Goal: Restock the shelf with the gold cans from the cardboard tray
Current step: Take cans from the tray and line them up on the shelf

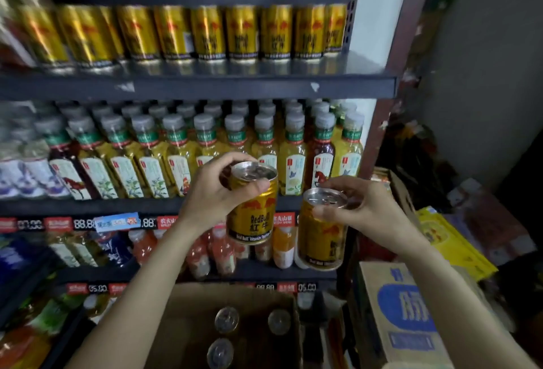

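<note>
My left hand (pixel 217 189) grips a gold can (pixel 252 216) by its top rim, held upright in front of the bottle shelf. My right hand (pixel 355 207) grips a second gold can (pixel 320 239) the same way, a little lower and to the right. Below them the cardboard tray (pixel 188 315) holds three more cans (pixel 226 319), seen from above by their silver lids. A row of gold cans (pixel 205 33) stands along the back of the upper dark shelf (pixel 205 86), with bare shelf surface in front of them.
The middle shelf carries rows of tea bottles (pixel 182 160); lower shelves hold orange and blue drinks (pixel 205 251). A cardboard box with blue print (pixel 402 318) and a yellow box (pixel 452 239) stand at the right, beside a brown upright post (pixel 393 60).
</note>
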Tool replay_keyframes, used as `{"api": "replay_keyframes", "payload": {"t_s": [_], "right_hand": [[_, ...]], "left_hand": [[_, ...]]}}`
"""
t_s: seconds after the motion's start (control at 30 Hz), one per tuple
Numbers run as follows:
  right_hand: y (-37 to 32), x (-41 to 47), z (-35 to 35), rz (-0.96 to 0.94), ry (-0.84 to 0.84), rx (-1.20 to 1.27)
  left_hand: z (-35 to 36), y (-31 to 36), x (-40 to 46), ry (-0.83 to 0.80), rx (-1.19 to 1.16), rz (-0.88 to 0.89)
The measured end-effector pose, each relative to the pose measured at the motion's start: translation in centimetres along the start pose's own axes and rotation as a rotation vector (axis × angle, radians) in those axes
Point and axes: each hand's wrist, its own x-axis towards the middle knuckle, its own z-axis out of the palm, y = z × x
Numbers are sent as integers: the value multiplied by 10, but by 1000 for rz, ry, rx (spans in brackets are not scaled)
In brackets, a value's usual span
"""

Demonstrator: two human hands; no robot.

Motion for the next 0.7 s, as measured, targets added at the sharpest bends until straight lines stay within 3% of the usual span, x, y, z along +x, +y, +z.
{"api": "replay_keyframes", "payload": {"t_s": [0.33,0.47,0.7], "right_hand": [[-77,50,-98,-297,51,38],[-106,81,-117,-394,146,95],[-125,152,-125,-391,405,76]], "left_hand": [[-3,91,78,242,92,248],[-8,112,114,378,145,317],[-16,110,177,524,157,215]]}}
